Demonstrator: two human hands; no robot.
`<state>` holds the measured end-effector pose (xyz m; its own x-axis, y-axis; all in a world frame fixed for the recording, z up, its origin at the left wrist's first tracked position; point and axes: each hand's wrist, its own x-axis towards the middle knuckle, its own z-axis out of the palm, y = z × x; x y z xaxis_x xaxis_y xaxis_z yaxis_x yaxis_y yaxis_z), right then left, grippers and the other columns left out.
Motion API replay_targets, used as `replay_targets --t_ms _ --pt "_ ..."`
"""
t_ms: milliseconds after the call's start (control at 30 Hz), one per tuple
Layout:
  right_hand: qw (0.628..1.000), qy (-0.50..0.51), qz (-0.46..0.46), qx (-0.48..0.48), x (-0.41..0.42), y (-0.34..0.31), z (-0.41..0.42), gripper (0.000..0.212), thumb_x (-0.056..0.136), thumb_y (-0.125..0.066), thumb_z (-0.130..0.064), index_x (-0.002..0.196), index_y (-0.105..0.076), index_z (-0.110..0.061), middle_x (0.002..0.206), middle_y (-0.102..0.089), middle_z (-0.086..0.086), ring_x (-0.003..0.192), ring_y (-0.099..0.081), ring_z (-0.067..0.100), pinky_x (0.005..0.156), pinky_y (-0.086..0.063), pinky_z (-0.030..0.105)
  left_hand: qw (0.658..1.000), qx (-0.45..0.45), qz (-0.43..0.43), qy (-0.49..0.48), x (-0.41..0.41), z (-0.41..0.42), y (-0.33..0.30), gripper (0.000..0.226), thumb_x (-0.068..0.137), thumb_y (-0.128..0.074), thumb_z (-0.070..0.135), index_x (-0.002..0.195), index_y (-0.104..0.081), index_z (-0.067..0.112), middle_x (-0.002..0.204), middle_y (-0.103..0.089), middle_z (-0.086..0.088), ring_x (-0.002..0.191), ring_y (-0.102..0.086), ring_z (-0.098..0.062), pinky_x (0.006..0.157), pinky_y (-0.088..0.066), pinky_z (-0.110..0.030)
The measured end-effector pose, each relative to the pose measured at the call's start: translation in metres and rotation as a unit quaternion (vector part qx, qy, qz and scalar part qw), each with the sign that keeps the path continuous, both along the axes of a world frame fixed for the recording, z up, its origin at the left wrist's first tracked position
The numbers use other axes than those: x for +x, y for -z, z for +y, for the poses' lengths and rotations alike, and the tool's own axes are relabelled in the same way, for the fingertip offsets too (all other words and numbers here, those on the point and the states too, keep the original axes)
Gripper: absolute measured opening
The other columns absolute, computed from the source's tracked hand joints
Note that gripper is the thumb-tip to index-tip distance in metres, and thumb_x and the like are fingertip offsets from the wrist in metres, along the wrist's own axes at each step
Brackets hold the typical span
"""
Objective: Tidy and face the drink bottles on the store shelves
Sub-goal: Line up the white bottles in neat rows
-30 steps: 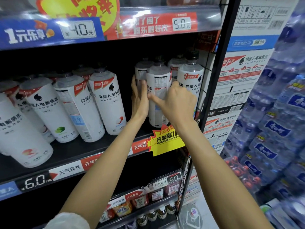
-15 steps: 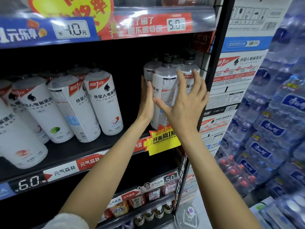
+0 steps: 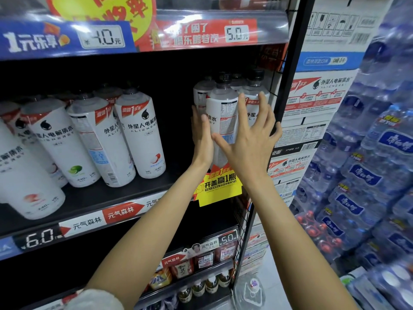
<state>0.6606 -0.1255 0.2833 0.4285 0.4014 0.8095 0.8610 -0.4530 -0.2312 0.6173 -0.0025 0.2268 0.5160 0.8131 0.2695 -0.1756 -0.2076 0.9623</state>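
Note:
A cluster of white, black-capped drink bottles stands at the right end of the middle shelf (image 3: 107, 198). The front bottle (image 3: 223, 113) shows its nutrition panel and part of its name. My left hand (image 3: 202, 142) lies flat against this bottle's left side, fingers straight up and thumb on its front. My right hand (image 3: 252, 142) is in front with fingers spread wide. Its fingertips reach the neighbouring right bottle (image 3: 254, 101), and I cannot tell if they touch it. More bottles behind are mostly hidden.
A row of the same white bottles (image 3: 138, 135) fills the shelf's left part, with a gap before the cluster. A yellow promo tag (image 3: 220, 186) hangs at the shelf edge. The black upright (image 3: 288, 86), stacked cartons (image 3: 317, 97) and water packs (image 3: 368, 175) stand right. Small bottles (image 3: 201, 287) sit below.
My right hand has let go of the front bottle, spread its fingers and shifted right. The front bottle has turned slightly. My left hand stays on its left side.

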Motion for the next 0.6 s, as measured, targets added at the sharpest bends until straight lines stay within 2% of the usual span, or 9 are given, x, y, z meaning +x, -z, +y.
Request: replay_targets --t_ms 133,233,300,367,433,500,600 --pt "1.000 0.002 -0.004 -0.002 -0.002 0.001 0.000 0.087 0.079 -0.051 -0.071 0.149 -0.031 -0.023 0.154 -0.027 0.017 0.136 -0.034 0.036 0.099 -0.035 0.058 1.000 0.005 0.013 -0.009 -0.001 -0.001 -0.004 0.085 0.079 -0.019 0.088 0.149 -0.021 0.040 0.155 -0.030 0.006 0.142 -0.028 -0.014 0.116 -0.024 -0.048" --pt "1.000 -0.005 0.000 -0.001 -0.002 0.000 0.000 0.088 0.078 -0.054 -0.070 0.148 -0.032 -0.022 0.154 -0.027 0.017 0.136 -0.034 0.037 0.099 -0.035 0.060 0.998 0.006 0.039 -0.042 -0.012 -0.018 -0.023 0.091 0.076 -0.015 0.090 0.150 -0.021 0.038 0.157 -0.027 0.007 0.144 -0.023 -0.012 0.119 -0.018 -0.046" --pt "1.000 -0.018 -0.002 -0.007 -0.002 0.001 -0.002 0.087 0.079 -0.057 -0.067 0.148 -0.031 -0.022 0.154 -0.026 0.017 0.137 -0.032 0.038 0.100 -0.034 0.061 0.996 0.029 0.054 -0.062 -0.025 -0.037 -0.043 0.076 0.089 -0.016 0.075 0.152 -0.013 0.033 0.159 -0.021 0.005 0.146 -0.019 -0.013 0.120 -0.013 -0.041" --pt "0.999 -0.037 -0.009 -0.008 -0.001 0.003 -0.007 0.082 0.082 -0.058 -0.063 0.148 -0.032 -0.021 0.154 -0.026 0.018 0.139 -0.030 0.039 0.103 -0.032 0.061 0.994 0.063 0.062 -0.068 -0.039 -0.053 -0.054 0.056 0.102 -0.022 0.049 0.153 -0.009 0.029 0.159 -0.019 0.003 0.145 -0.020 -0.015 0.115 -0.015 -0.028" --pt "0.997 -0.074 -0.020 0.014 -0.003 0.006 -0.015 0.069 0.087 -0.057 -0.054 0.144 -0.038 -0.019 0.152 -0.030 0.019 0.138 -0.029 0.039 0.105 -0.030 0.060 0.988 0.094 0.093 -0.081 -0.061 -0.066 -0.059 0.053 0.103 -0.036 0.037 0.151 -0.018 0.026 0.154 -0.031 0.002 0.140 -0.030 -0.013 0.108 -0.023 -0.023" --pt "0.990 -0.127 -0.040 0.041 -0.008 0.010 -0.022 0.054 0.090 -0.057 -0.043 0.136 -0.045 -0.017 0.147 -0.036 0.020 0.137 -0.030 0.039 0.105 -0.030 0.058 0.976 0.148 0.118 -0.106 -0.089 -0.077 -0.058 0.047 0.099 -0.048 0.030 0.144 -0.036 0.024 0.141 -0.050 0.003 0.129 -0.045 -0.009 0.110 -0.033 -0.029" --pt "0.974 -0.211 -0.052 0.057 -0.026 0.014 -0.029 0.040 0.091 -0.058 -0.028 0.127 -0.048 -0.015 0.139 -0.045 0.019 0.131 -0.035 0.036 0.103 -0.035 0.052 0.928 0.268 0.153 -0.211 -0.138 -0.093 -0.050 0.036 0.094 -0.052 0.032 0.129 -0.053 0.024 0.118 -0.064 0.013 0.112 -0.057 -0.001 0.101 -0.045 -0.034"
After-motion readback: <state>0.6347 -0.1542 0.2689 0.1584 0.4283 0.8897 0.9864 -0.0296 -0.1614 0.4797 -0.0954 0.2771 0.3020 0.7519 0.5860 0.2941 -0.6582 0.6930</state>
